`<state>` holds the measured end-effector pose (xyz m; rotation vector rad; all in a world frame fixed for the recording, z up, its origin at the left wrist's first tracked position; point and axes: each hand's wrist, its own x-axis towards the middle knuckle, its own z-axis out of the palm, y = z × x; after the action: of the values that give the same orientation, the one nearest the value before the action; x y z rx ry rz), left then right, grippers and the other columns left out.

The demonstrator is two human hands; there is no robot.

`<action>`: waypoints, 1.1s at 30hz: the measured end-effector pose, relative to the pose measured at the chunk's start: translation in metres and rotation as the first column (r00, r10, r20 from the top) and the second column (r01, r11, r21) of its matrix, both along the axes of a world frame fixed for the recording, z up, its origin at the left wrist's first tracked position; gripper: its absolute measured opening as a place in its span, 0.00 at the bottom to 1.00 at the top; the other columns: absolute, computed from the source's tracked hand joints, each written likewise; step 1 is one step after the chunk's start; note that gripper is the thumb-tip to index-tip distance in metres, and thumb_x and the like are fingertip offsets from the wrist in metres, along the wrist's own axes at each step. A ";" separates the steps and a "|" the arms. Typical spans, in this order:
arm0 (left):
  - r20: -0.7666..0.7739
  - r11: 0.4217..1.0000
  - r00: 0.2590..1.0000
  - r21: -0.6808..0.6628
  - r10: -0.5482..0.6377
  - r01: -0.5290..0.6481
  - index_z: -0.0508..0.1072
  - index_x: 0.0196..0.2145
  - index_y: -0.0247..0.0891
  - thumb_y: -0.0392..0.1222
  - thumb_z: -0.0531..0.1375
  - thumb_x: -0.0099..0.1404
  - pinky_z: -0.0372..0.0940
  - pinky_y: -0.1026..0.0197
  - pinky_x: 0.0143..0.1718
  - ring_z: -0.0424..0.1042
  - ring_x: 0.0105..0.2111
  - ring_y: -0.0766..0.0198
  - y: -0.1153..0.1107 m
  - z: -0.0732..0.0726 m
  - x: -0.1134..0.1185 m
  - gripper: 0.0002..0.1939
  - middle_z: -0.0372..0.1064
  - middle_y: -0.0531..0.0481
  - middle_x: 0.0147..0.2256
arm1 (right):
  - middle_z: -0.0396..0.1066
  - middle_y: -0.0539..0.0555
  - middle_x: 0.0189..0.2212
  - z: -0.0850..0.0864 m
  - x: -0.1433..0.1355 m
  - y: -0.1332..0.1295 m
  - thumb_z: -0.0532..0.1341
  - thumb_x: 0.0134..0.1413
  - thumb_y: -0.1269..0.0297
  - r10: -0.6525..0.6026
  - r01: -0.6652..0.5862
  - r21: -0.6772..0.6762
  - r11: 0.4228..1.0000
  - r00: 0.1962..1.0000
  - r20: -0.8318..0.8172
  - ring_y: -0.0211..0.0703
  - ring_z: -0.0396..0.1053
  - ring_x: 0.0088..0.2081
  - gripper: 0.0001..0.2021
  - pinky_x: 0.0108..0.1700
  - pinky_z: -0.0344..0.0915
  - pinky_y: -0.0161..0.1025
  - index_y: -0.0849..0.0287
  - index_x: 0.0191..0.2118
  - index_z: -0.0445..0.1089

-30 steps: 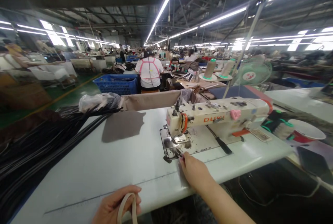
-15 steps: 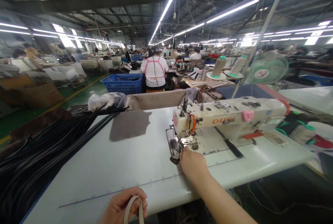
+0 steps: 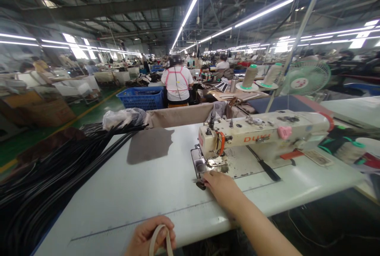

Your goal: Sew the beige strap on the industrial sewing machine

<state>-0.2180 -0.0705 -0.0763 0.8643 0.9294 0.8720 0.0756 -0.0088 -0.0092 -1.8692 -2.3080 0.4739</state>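
In the head view my left hand (image 3: 150, 233) is closed around a narrow beige strap (image 3: 152, 244), which bends into a loop above the fingers at the table's front edge. My right hand (image 3: 224, 192) reaches to the left end of the sewing machine (image 3: 261, 139), just in front of the needle plate (image 3: 218, 162). Its thumb and fingertips are pinched together beside a dark metal piece (image 3: 201, 186); what they hold is too small to make out. A grey-brown cut piece of material (image 3: 151, 146) lies flat on the white table (image 3: 133, 192), left of the machine.
A black-handled screwdriver (image 3: 268, 170) lies on the machine bed. Black cords or strips (image 3: 68, 169) hang over the table's left side. Thread cones (image 3: 251, 77) and a green fan (image 3: 308, 77) stand behind. A person (image 3: 177, 79) sits ahead beside a blue basket (image 3: 142, 96).
My right hand has shifted slightly left and toward me, away from the needle plate. My left hand, with the strap, has moved a little right. The camera view has shifted slightly.
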 end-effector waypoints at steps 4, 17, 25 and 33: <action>-0.017 0.997 0.997 0.021 0.076 -0.075 0.81 0.34 0.36 0.63 0.72 0.56 0.66 0.61 0.30 0.73 0.28 0.59 0.002 0.014 0.003 0.25 0.75 0.44 0.28 | 0.77 0.51 0.40 0.000 0.012 -0.029 0.59 0.66 0.68 0.106 -0.109 -0.010 0.994 0.982 -0.156 0.45 0.75 0.44 0.05 0.45 0.65 0.35 0.53 0.40 0.73; -0.061 0.980 0.996 0.191 0.071 -0.058 0.85 0.37 0.35 0.60 0.73 0.58 0.67 0.61 0.33 0.71 0.29 0.62 0.027 0.060 0.071 0.24 0.73 0.47 0.31 | 0.50 0.42 0.25 -0.011 -0.020 -0.075 0.68 0.52 0.45 -0.217 -0.092 -0.306 0.948 0.517 -0.828 0.39 0.48 0.28 0.20 0.31 0.45 0.38 0.56 0.39 0.69; -0.032 0.962 0.976 0.176 0.217 -0.208 0.84 0.34 0.31 0.66 0.72 0.56 0.73 0.60 0.31 0.74 0.27 0.61 0.036 0.068 0.078 0.30 0.76 0.44 0.27 | 0.46 0.43 0.22 -0.013 -0.022 -0.083 0.63 0.53 0.43 -0.285 -0.086 -0.402 0.911 0.574 -0.768 0.38 0.47 0.27 0.24 0.31 0.44 0.39 0.53 0.23 0.54; -0.132 0.970 0.967 0.136 0.219 -0.201 0.82 0.30 0.30 0.72 0.72 0.48 0.73 0.62 0.23 0.76 0.22 0.60 0.040 0.075 0.077 0.36 0.76 0.43 0.23 | 0.55 0.44 0.27 0.000 -0.010 -0.087 0.58 0.62 0.47 -0.194 -0.014 -0.264 0.964 0.640 -0.744 0.42 0.56 0.31 0.16 0.35 0.55 0.39 0.53 0.33 0.59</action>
<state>-0.1410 -0.0302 -0.0011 0.9557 1.1202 1.0680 0.0657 -0.0963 -0.0094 -1.4148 -1.6024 1.3009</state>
